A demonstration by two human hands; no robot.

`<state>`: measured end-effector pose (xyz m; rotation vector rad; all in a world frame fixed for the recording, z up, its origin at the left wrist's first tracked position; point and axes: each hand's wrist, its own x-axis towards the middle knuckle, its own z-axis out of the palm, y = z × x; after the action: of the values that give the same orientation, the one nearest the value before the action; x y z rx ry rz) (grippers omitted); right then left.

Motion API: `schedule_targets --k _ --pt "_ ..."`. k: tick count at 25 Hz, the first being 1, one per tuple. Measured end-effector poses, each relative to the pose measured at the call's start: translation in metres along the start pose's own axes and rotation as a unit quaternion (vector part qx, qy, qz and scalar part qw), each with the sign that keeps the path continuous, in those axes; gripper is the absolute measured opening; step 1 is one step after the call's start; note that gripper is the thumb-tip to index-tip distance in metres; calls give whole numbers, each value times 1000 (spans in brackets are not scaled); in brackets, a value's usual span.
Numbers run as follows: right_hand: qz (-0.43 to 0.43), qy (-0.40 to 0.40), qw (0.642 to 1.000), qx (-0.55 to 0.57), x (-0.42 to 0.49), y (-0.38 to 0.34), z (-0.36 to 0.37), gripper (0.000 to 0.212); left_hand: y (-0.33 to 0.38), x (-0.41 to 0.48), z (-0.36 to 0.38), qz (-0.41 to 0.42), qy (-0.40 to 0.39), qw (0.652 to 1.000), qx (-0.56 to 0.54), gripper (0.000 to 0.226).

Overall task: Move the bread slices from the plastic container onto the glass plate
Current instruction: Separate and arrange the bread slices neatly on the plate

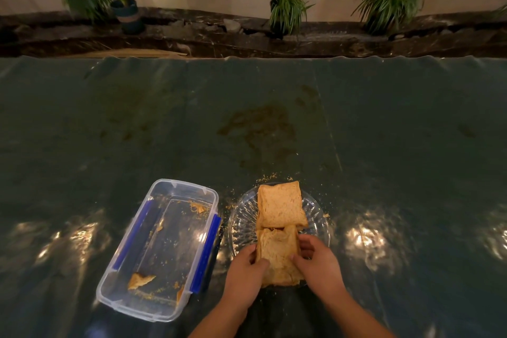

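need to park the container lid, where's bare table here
Bare tablecloth right of the glass plate, left of the plastic container, and beyond both. Crowded between container and plate, where both hands hold bread.

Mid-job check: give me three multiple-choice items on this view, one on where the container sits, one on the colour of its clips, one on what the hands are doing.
1. Where is the plastic container relative to the glass plate?
A. To its left
B. To its right
C. Stacked on it

2. What colour are the container's side clips?
A. Red
B. Blue
C. Green

3. What are the left hand and right hand doing?
A. Resting flat on the table
B. Lifting the container
C. Both gripping the near bread slice

Answers:
1 A, the container lies left of the plate.
2 B, both long clips are blue.
3 C, fingers close on the slice's two sides over the plate's near edge.
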<state>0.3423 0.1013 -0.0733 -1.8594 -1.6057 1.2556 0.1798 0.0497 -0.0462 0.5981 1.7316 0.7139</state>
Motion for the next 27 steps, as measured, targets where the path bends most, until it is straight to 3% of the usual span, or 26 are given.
schedule_targets --k 6,11,13,15,19,21,23,27 --pt "1 7 999 -34 7 -2 -8 39 10 2 -10 54 1 995 86 20" --pt "-3 81 995 -61 41 -23 -28 32 40 19 -16 74 68 990 96 45" --pt "18 46 994 -100 58 -36 -32 31 54 26 -12 81 66 988 115 38" --pt "32 -3 987 -158 70 -48 -32 25 67 31 -6 92 49 985 136 11" --pt "33 -34 977 -206 81 -57 -28 27 74 40 4 97 15 987 128 14" --pt "38 -27 988 -148 83 -55 -26 30 72 42 4 91 19 990 104 18" --pt "55 -21 998 -13 84 -50 -26 29 68 41 2 92 6 994 61 24" --pt "59 -14 989 135 80 -39 -30 15 60 31 -7 98 21 993 62 28"
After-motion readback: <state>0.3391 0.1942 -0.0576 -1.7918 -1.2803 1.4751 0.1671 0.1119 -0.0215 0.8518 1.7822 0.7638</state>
